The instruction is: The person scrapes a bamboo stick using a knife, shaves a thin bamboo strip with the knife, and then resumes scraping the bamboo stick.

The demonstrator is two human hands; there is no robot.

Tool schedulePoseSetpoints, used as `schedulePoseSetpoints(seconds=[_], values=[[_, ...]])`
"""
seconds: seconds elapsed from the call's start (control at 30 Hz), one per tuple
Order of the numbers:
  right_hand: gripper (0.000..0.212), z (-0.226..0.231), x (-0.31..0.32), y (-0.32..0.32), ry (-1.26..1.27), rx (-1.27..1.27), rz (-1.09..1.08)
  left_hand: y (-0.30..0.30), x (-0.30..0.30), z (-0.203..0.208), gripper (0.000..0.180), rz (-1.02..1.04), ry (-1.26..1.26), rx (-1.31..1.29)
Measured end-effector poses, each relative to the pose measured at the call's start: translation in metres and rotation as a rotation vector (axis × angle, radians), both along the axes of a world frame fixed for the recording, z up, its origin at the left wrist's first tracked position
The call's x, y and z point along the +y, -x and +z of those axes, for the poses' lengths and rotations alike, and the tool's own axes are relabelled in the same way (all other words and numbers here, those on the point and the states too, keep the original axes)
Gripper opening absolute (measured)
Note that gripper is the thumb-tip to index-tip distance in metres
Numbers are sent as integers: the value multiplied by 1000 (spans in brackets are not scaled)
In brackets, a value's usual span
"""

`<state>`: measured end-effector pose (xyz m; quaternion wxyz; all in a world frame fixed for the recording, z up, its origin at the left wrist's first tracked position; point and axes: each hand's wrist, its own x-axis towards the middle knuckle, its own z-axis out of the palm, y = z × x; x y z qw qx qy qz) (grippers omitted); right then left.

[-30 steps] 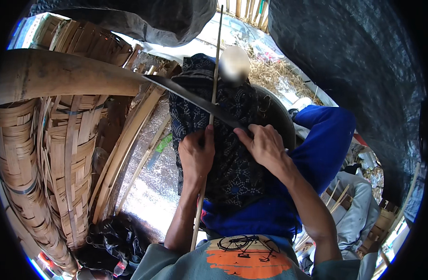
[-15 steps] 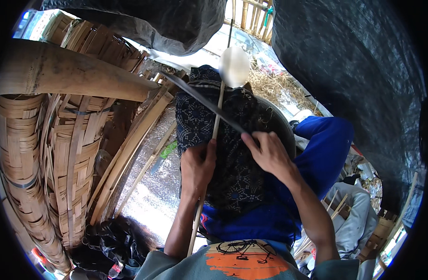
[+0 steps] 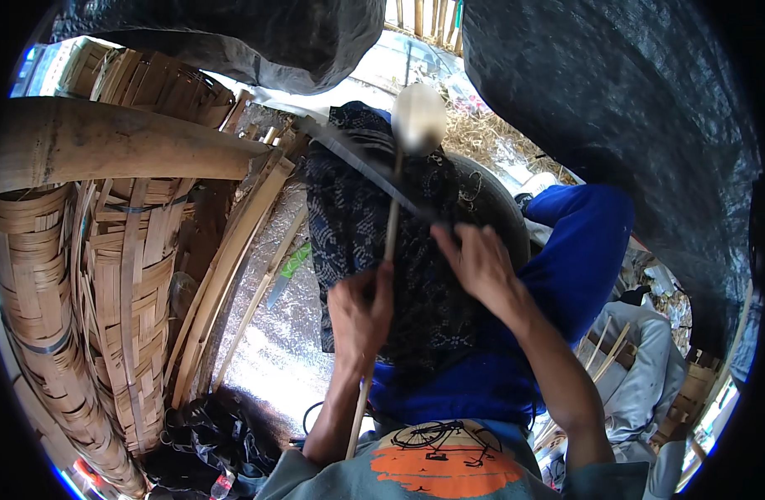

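Observation:
My left hand is closed around a thin bamboo strip, which runs lengthwise over my lap and back under my left forearm. In my right hand is the handle end of a long-bladed knife. Its grey blade slants up to the left and crosses the strip beyond my left hand; motion blurs it slightly. A dark patterned cloth covers my lap beneath both. Over the strip's far part is a pale oval that I cannot make out.
Tall woven bamboo baskets and a thick bamboo pole stand at left, beside split bamboo lengths. A green-handled knife lies on the floor. Black sheeting hangs at right. A round dark container rim shows beside the cloth.
My left hand sits slightly nearer my body. The right hand and knife have shifted a little up and away, with the blade still across the strip. The whole view has also shifted slightly.

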<state>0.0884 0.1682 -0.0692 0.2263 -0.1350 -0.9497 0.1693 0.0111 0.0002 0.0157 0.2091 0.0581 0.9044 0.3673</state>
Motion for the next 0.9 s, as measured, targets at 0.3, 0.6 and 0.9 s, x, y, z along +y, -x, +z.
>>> schedulePoseSetpoints(seconds=[0.3,0.6,0.9], values=[[51,22,6,30,459,-397,8,16,-7,9,47,-137,109,-77],[48,29,7,0,397,-121,135,24,2,4,41,-161,129,104],[50,30,16,-8,617,-366,160,25,8,-7,39,-219,101,190]])
